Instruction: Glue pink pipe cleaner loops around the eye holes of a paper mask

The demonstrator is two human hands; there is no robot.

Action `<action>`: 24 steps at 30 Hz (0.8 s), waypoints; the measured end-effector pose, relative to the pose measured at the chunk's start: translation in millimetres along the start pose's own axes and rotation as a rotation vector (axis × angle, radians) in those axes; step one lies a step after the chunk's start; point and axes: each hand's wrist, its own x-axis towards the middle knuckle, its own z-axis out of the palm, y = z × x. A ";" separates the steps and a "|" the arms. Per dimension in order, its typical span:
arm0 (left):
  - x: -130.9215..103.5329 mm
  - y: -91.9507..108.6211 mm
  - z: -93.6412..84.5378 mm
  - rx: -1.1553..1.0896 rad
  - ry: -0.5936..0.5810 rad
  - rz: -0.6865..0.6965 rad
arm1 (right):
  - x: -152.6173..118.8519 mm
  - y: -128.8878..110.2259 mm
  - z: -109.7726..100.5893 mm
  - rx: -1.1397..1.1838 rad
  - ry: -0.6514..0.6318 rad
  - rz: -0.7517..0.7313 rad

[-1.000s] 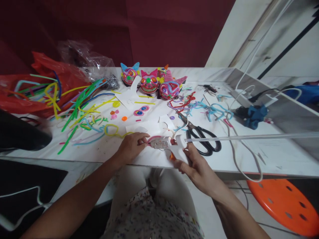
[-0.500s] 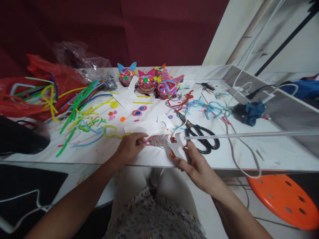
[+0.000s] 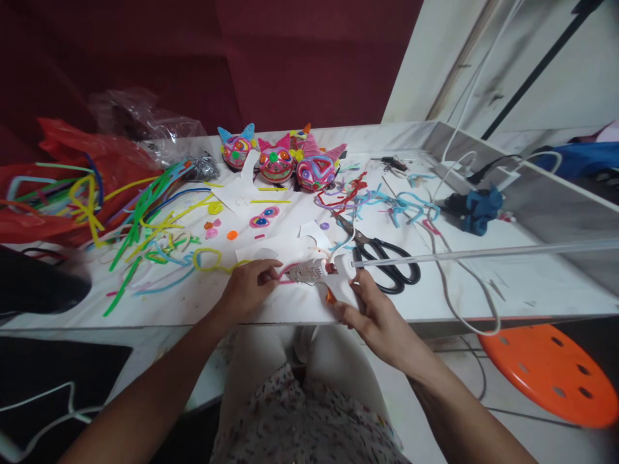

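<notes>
White table (image 3: 483,283) — right hand (image 3: 382,319) grips glue gun (image 3: 341,274) (nozzle leftward).

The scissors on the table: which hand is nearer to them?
Right. The right hand, holding the glue gun, is just beside the scissors handles. The left hand is farther left, on the small craft piece.

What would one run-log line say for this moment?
left hand: pressing craft piece | right hand: grip on glue gun | scissors: beside, untouched
</notes>
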 end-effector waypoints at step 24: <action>-0.1 -1.1 -0.9 -0.019 -0.009 -0.012 | -0.7 -7.9 0.7 -0.019 0.001 -0.021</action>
